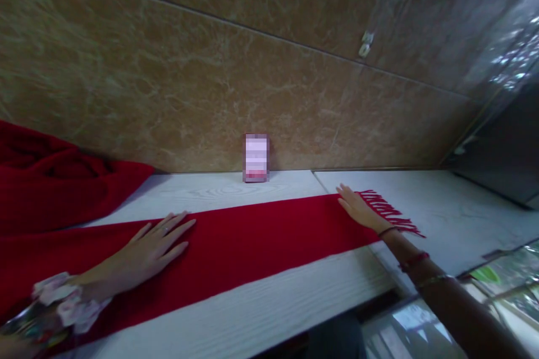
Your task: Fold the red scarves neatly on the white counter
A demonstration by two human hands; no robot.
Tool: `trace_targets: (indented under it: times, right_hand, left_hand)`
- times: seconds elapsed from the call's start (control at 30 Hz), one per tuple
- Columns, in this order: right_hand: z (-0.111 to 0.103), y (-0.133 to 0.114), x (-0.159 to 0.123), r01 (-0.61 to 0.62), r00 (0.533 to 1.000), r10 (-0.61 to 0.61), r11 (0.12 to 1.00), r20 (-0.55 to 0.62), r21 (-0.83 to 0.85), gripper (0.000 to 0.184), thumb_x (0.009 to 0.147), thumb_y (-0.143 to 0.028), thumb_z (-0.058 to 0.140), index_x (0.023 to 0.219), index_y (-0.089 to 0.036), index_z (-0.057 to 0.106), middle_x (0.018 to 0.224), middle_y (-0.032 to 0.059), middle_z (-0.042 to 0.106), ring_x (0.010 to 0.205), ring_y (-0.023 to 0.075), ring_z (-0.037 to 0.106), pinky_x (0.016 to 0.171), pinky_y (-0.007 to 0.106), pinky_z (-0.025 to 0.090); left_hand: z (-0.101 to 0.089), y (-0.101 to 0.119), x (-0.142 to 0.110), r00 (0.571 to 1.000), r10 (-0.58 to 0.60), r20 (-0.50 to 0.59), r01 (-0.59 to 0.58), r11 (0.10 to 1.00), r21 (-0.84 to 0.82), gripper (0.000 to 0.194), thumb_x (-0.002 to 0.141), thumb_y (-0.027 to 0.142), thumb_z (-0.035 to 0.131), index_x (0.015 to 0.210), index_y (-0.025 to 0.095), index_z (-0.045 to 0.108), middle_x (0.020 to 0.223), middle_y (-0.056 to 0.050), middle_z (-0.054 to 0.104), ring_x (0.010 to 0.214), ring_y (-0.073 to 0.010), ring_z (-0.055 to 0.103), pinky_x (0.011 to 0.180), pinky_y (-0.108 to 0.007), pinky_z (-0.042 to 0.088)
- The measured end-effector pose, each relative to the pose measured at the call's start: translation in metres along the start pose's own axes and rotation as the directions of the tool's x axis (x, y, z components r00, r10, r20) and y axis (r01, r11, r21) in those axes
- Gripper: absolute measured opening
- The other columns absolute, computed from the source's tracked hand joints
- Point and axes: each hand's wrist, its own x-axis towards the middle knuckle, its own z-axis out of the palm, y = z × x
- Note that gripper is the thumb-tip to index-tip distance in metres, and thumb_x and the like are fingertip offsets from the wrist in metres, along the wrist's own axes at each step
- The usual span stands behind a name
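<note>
In the head view, a small upright panel [256,157], its face blurred, stands on the white surface [290,295] against the brown wall [177,84]. The red scarf [261,235] lies flat on the near side of the panel, running past it to left and right. To the near left of the panel, the left hand [154,249] rests palm down, its fingers spread a little apart with the red cloth directly beneath them. To the right of the panel, the right hand [357,207] lies over the scarf close to its fringe [391,213]; the fingers are stretched out, slightly apart, their tips just past the scarf's far edge. Neither hand is clamped on the cloth. Left of the panel, red fabric [54,179] sits bunched; whether it joins the scarf I cannot tell.
</note>
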Motion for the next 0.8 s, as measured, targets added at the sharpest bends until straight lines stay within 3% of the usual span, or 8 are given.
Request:
trace_targets:
  times: [0.13, 0.23, 0.33, 0.47, 0.53, 0.6, 0.7, 0.8]
  right_hand:
    - [-0.010, -0.109, -0.004, 0.317, 0.942, -0.328, 0.939, 0.068, 0.134, 0.055, 0.091, -0.044, 0.023, 0.138, -0.016, 0.028, 0.145, 0.0106, 0.025, 0.134, 0.0209, 0.017, 0.107, 0.045, 0.019]
    - [-0.009, -0.148, -0.013, 0.401, 0.891, -0.430, 0.896, 0.149, 0.189, 0.056, 0.091, -0.046, 0.024, 0.140, -0.019, 0.023, 0.145, 0.0089, 0.023, 0.134, 0.0201, 0.016, 0.107, 0.046, 0.017]
    - [-0.006, -0.119, -0.024, 0.336, 0.914, -0.358, 0.932, 0.192, 0.135, 0.052, 0.092, -0.044, 0.023, 0.139, -0.024, 0.025, 0.145, 0.0064, 0.024, 0.133, 0.0208, 0.018, 0.106, 0.049, 0.017]
    - [-0.006, -0.012, -0.045, 0.093, 0.986, -0.085, 0.994, 0.142, -0.052, 0.045, 0.092, -0.035, 0.022, 0.135, -0.025, 0.033, 0.142, 0.0075, 0.031, 0.132, 0.0223, 0.023, 0.102, 0.053, 0.024]
    - [-0.007, 0.041, -0.055, 0.074, 0.990, -0.060, 0.990, 0.125, -0.116, 0.044, 0.092, -0.030, 0.022, 0.129, -0.020, 0.043, 0.139, 0.0098, 0.038, 0.131, 0.0216, 0.024, 0.102, 0.050, 0.025]
    - [-0.008, 0.076, -0.061, 0.053, 0.993, -0.037, 0.988, 0.113, -0.145, 0.044, 0.091, -0.027, 0.020, 0.126, -0.016, 0.046, 0.137, 0.0128, 0.040, 0.130, 0.0222, 0.028, 0.101, 0.051, 0.027]
    - [-0.010, 0.082, -0.053, -0.035, 0.996, 0.048, 0.986, 0.081, -0.161, 0.046, 0.091, -0.029, 0.020, 0.126, -0.013, 0.046, 0.135, 0.0156, 0.042, 0.128, 0.0250, 0.031, 0.101, 0.054, 0.026]
    - [-0.014, 0.031, -0.024, -0.038, 0.999, 0.041, 0.994, 0.025, -0.104, 0.050, 0.091, -0.034, 0.023, 0.129, -0.008, 0.042, 0.137, 0.0185, 0.037, 0.129, 0.0262, 0.030, 0.102, 0.051, 0.026]
  left_hand:
    - [-0.008, 0.058, 0.036, 0.993, 0.046, -0.107, -0.044, 0.999, 0.018, 0.053, 0.087, 0.044, 0.028, 0.133, 0.022, 0.040, 0.143, -0.007, 0.028, 0.130, -0.0290, 0.026, 0.102, -0.049, 0.025]
    - [0.001, 0.100, 0.057, 0.990, 0.111, -0.088, -0.113, 0.993, -0.022, 0.055, 0.087, 0.048, 0.029, 0.136, 0.023, 0.035, 0.145, -0.006, 0.024, 0.131, -0.0279, 0.024, 0.101, -0.048, 0.027]
    - [0.014, 0.114, 0.063, 0.989, 0.136, -0.053, -0.137, 0.990, -0.025, 0.054, 0.086, 0.048, 0.031, 0.134, 0.024, 0.039, 0.142, -0.005, 0.030, 0.130, -0.0278, 0.026, 0.102, -0.048, 0.025]
    - [0.018, 0.110, 0.060, 0.990, 0.137, -0.034, -0.137, 0.991, -0.002, 0.054, 0.086, 0.047, 0.030, 0.134, 0.024, 0.039, 0.142, -0.005, 0.030, 0.130, -0.0274, 0.026, 0.102, -0.049, 0.024]
    - [0.016, 0.109, 0.060, 0.990, 0.137, -0.028, -0.137, 0.991, 0.004, 0.054, 0.086, 0.047, 0.029, 0.134, 0.023, 0.038, 0.142, -0.006, 0.030, 0.130, -0.0273, 0.026, 0.102, -0.049, 0.024]
    - [0.015, 0.110, 0.060, 0.989, 0.138, -0.043, -0.139, 0.990, -0.001, 0.054, 0.086, 0.047, 0.030, 0.133, 0.023, 0.040, 0.141, -0.006, 0.031, 0.130, -0.0275, 0.027, 0.102, -0.049, 0.024]
    - [0.016, 0.112, 0.060, 0.987, 0.141, -0.075, -0.143, 0.990, -0.020, 0.052, 0.086, 0.047, 0.031, 0.132, 0.024, 0.042, 0.140, -0.006, 0.033, 0.129, -0.0278, 0.028, 0.102, -0.049, 0.024]
    - [0.017, 0.115, 0.060, 0.986, 0.145, -0.078, -0.149, 0.988, -0.041, 0.052, 0.087, 0.047, 0.032, 0.132, 0.023, 0.042, 0.141, -0.007, 0.032, 0.130, -0.0277, 0.027, 0.103, -0.050, 0.023]
